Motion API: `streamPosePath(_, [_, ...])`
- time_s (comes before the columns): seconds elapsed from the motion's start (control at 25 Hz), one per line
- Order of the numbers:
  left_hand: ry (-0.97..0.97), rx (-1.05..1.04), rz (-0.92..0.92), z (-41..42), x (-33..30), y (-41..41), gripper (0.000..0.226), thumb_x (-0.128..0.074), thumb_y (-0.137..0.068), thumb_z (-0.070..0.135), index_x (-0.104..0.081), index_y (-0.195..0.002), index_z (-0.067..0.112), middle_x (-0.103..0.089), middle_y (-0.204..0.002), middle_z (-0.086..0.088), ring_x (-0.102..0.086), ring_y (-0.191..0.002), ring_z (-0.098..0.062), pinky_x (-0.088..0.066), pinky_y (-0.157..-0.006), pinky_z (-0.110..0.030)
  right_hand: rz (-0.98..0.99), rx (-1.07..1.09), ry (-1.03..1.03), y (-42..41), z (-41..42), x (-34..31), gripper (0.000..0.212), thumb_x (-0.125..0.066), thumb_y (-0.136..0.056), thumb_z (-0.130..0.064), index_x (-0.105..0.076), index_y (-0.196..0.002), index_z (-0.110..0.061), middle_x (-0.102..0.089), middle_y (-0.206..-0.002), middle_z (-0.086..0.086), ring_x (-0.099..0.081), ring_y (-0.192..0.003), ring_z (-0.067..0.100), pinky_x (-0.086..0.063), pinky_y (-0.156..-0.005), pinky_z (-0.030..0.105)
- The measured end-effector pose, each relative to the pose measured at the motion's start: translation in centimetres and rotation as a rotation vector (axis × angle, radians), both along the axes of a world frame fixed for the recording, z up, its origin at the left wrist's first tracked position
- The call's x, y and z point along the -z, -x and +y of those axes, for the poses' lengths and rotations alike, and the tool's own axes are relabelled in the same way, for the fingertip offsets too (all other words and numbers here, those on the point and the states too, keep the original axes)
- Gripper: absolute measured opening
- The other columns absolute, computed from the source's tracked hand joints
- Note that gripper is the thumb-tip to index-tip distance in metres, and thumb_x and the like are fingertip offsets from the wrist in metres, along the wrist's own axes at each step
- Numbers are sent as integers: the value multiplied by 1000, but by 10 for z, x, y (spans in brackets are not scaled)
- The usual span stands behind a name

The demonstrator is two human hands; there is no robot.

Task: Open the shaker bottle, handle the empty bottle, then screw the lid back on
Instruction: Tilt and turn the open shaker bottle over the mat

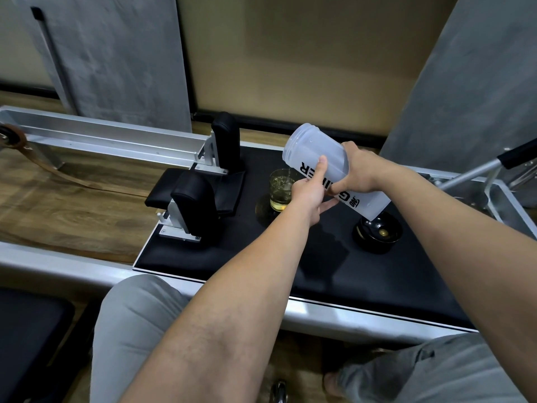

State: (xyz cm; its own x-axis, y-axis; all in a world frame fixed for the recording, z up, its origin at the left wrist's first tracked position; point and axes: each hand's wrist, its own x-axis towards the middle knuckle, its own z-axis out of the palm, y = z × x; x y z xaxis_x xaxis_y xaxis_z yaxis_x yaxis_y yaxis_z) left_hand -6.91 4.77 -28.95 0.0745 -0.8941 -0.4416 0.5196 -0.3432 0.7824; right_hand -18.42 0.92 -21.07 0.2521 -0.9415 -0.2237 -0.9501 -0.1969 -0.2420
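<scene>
A frosted white shaker bottle (312,152) with black lettering is held tilted over the black pad, its open threaded mouth pointing up and to the left. My left hand (309,193) grips its middle from the near side, thumb on the wall. My right hand (359,173) wraps the body from the right. A thin stream runs from the bottle into a clear glass (280,189) with yellowish liquid just below the mouth. The black lid (377,232) lies upside down on the pad, under the bottle's base.
Everything rests on a black padded carriage (232,257) in a silver metal frame (101,135). Two black shoulder rests (193,202) stand at the left of the pad. A metal bar with a black grip (476,167) is at the right. My knees are in front.
</scene>
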Motion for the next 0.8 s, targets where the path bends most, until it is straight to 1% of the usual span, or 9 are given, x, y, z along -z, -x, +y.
streamPosePath(0.08, [-2, 1, -5, 0, 0, -1, 52, -70, -91, 58, -67, -115, 13, -77, -118, -8, -76, -104, -24, -66, -83, -43, -1, -2, -3, -1, 0, 0, 99, -89, -69, -41, -31, -145, -15, -59, -117, 11, -61, -102, 34, -54, -85, 45])
streamPosePath(0.24, [-5, -2, -2, 0, 0, -1, 53, -70, -90, 59, -67, -117, 13, -77, -118, -7, -76, -104, -24, -67, -77, -41, -3, -5, -2, -1, 0, 0, 99, -89, -69, -40, -31, -145, -14, -58, -116, 11, -60, -101, 33, -53, -84, 44])
streamPosePath(0.48, [-10, -4, -1, 0, 1, -1, 56, -71, -90, 59, -66, -120, 12, -77, -119, -7, -76, -106, -25, -67, -81, -43, -3, -3, -5, 0, -1, 2, 98, -90, -67, -42, -33, -142, -16, -59, -115, 10, -60, -100, 33, -52, -81, 42])
streamPosePath(0.64, [-12, 0, 4, 0, 2, -1, 59, -71, -90, 58, -65, -124, 11, -76, -122, -8, -75, -109, -26, -65, -89, -48, -3, -7, -2, 0, -1, 3, 96, -90, -67, -41, -34, -141, -15, -58, -115, 11, -59, -100, 33, -53, -83, 43])
streamPosePath(0.8, [-11, -1, 16, 0, 3, 0, 59, -70, -90, 58, -64, -124, 11, -75, -123, -9, -74, -110, -27, -65, -89, -48, 15, -5, -7, 1, -2, 4, 98, -90, -68, -42, -32, -143, -16, -59, -115, 11, -61, -99, 33, -53, -81, 43])
